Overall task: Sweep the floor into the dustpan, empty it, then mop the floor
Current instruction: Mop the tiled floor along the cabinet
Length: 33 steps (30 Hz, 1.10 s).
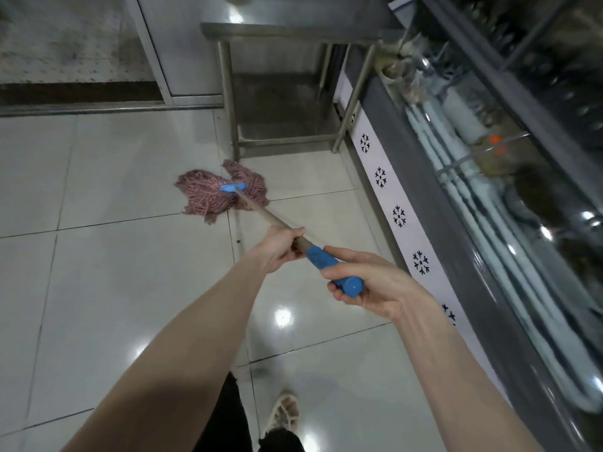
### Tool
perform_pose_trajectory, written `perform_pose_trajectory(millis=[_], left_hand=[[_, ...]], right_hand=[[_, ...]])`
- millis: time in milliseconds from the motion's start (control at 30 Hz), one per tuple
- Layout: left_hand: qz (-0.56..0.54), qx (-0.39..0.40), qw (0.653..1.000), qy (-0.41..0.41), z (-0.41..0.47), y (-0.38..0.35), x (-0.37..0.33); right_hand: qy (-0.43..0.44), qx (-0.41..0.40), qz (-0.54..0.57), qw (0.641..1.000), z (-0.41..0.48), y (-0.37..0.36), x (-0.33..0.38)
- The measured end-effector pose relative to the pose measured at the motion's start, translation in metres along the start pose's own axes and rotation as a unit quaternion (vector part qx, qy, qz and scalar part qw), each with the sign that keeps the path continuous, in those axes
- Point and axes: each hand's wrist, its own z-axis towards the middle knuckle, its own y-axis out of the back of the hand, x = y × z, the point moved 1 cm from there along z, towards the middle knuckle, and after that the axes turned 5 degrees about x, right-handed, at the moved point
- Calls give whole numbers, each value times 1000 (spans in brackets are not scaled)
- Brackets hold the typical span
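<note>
Both hands are gripping the mop handle (pixel 270 216): left hand (pixel 280 249) wrapping the wood, right hand (pixel 365 282) closing around the blue end. Mop head (pixel 208 197) is sitting on the floor (pixel 114 272) at 11 o'clock.

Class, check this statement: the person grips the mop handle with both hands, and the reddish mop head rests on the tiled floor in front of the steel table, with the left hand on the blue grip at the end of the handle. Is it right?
One detail is wrong. The head view shows the right hand on the blue grip; the left hand holds the bare mop handle further down. The rest stands: both hands grip, and the mop head rests on the tiled floor before the steel table.
</note>
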Motion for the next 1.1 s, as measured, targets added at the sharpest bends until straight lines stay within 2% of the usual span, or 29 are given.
perform_pose_trajectory(millis=[200, 367, 700, 967, 1100], left_hand=[[5, 49, 999, 20, 10, -63, 24], [21, 19, 999, 33, 55, -61, 5], [23, 7, 999, 38, 180, -61, -108], [33, 7, 999, 37, 250, -63, -167], [32, 12, 999, 40, 272, -53, -176]], right_hand=[[11, -36, 43, 998, -23, 49, -12], [3, -39, 76, 996, 14, 50, 9], [5, -54, 73, 996, 130, 75, 131], [-3, -61, 67, 996, 192, 90, 199], [-7, -51, 71, 996, 213, 87, 206]])
